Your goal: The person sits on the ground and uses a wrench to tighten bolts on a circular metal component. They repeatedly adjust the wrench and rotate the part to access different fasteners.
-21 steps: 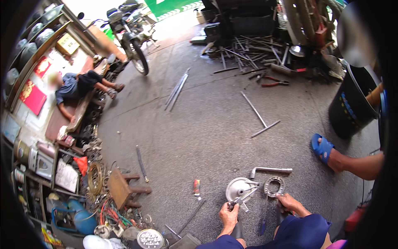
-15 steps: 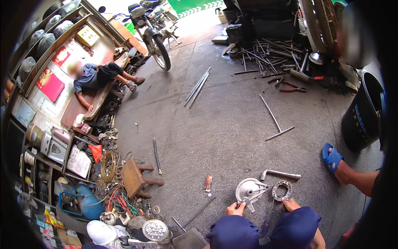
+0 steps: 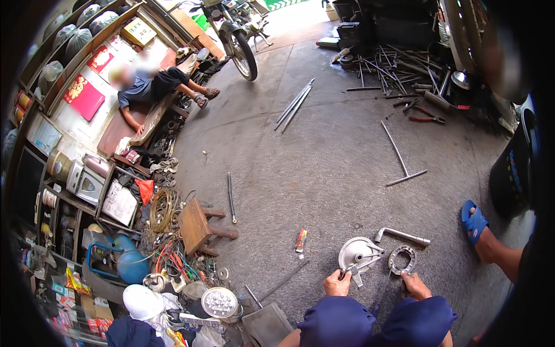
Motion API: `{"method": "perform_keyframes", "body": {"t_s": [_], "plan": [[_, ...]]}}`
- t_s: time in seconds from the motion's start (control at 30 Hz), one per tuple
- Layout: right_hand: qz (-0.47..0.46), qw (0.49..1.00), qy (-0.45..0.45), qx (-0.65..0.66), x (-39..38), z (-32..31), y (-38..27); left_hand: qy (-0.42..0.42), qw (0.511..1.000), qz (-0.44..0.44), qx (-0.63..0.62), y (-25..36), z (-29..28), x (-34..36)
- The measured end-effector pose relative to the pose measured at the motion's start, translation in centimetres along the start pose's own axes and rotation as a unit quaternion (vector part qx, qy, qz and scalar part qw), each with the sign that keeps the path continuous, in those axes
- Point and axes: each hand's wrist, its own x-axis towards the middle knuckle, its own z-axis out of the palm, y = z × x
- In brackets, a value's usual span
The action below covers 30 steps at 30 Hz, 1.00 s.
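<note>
My left hand (image 3: pixel 337 283) pinches the lower edge of a round silver brake plate (image 3: pixel 352 252), beside its small lever. The plate has a hub hole in its middle and an arm pointing right. Just right of it is a notched grey metal ring (image 3: pixel 411 255), its lower edge at the closed fingertips of my right hand (image 3: pixel 416 286). Beyond both parts lies an L-shaped socket wrench (image 3: pixel 404 237) on the floor. Between my knees a thin dark tool is partly hidden.
A small tube (image 3: pixel 301 240), a black hose (image 3: pixel 231 198) and a T-handle wrench (image 3: pixel 398 151) lie on the floor. At left are a wooden stool (image 3: pixel 196 226) and crowded shelves. A person sits on a bench (image 3: pixel 151 122); a blue-sandalled foot (image 3: pixel 475 222) is at right, near a black bucket (image 3: pixel 509 168).
The whole view has shifted, so the floor things sit farther right and higher. Both hands keep about the same places at the brake plate and the ring.
</note>
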Motion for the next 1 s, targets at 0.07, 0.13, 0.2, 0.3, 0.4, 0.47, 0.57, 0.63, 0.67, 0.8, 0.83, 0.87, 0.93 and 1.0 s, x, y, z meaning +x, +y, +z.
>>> {"method": "perform_keyframes", "body": {"t_s": [0.07,0.13,0.2,0.3,0.4,0.47,0.57,0.63,0.67,0.8,0.83,0.87,0.93,1.0], "plan": [[-0.025,1.0,-0.016,0.0,0.6,-0.1,1.1,0.005,1.0,0.011,0.0,0.1,0.1,-0.4],[-0.035,0.999,-0.003,-0.029,0.1,0.2,1.0,0.0,1.0,0.028,-0.005,-0.6,0.2,-0.4],[-0.053,0.997,0.006,-0.054,-1.1,0.4,0.5,0.025,0.998,0.058,0.006,-0.9,0.2,-1.0],[-0.035,0.996,0.033,-0.072,-0.6,1.0,1.9,0.024,0.997,0.069,-0.039,-0.7,-0.2,-1.4],[-0.075,0.982,0.071,-0.16,0.2,0.9,1.8,-0.031,0.998,0.041,-0.033,0.0,-0.8,-1.0],[-0.128,0.969,0.095,-0.19,-0.3,1.5,-1.2,-0.014,0.998,0.016,-0.053,-1.7,-1.2,-0.2],[-0.2,0.948,0.155,-0.195,-2.9,1.3,-6.2,-0.003,0.963,-0.097,-0.25,0.3,-3.8,1.8],[-0.216,0.939,0.198,-0.182,-3.7,0.8,-7.1,-0.024,0.923,-0.191,-0.334,-0.8,-3.2,1.4],[-0.225,0.936,0.211,-0.171,-4.1,1.1,-7.6,-0.029,0.908,-0.247,-0.337,-0.1,-3.8,-0.1],[-0.304,0.919,0.238,-0.077,-3.2,3.3,-8.8,-0.023,0.925,-0.229,-0.301,-0.6,-5.1,-0.2],[-0.315,0.913,0.251,-0.057,-3.4,3.8,-7.7,-0.039,0.936,-0.211,-0.278,0.0,-5.0,-0.5],[-0.326,0.907,0.263,-0.039,-3.6,4.4,-6.6,-0.054,0.945,-0.194,-0.256,0.5,-4.7,-0.8],[-0.33,0.918,0.221,0.0,-3.7,5.4,-5.0,-0.077,0.957,-0.155,-0.231,2.6,-3.9,-1.0],[-0.402,0.898,0.165,-0.061,-3.4,5.3,-5.0,-0.101,0.964,-0.124,-0.213,4.1,-3.2,-1.7]]}}
